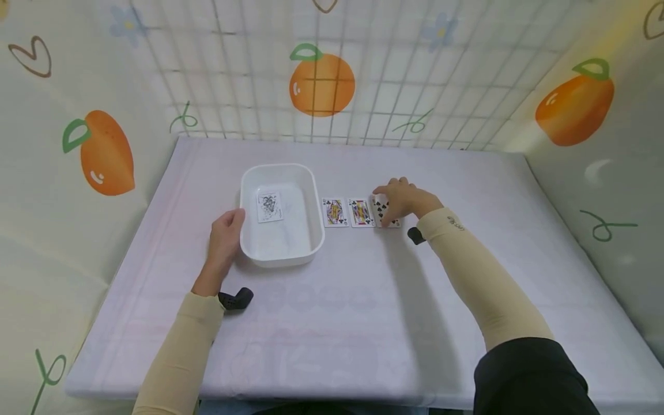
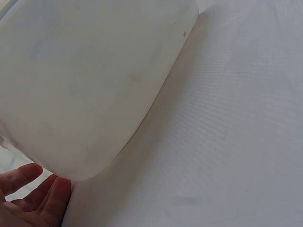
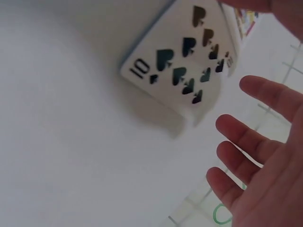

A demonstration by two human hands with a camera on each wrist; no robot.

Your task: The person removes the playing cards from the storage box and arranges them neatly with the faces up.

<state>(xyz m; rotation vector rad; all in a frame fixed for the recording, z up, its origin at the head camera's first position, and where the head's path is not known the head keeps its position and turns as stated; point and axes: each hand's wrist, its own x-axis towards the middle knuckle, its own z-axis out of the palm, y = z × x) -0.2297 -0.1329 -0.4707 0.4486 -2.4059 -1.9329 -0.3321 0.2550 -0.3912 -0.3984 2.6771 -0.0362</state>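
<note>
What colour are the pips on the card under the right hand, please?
Black spades on the ten of spades, clearest in the right wrist view.

Head view above, wrist views close

A table (image 1: 363, 323) under a pale cloth carries a white tub (image 1: 306, 242) left of centre. Right of it lie three cards (image 1: 347, 212) in a row, the rightmost seemingly lifted at one edge. Two small black objects (image 1: 236, 299) sit nearer.
</note>
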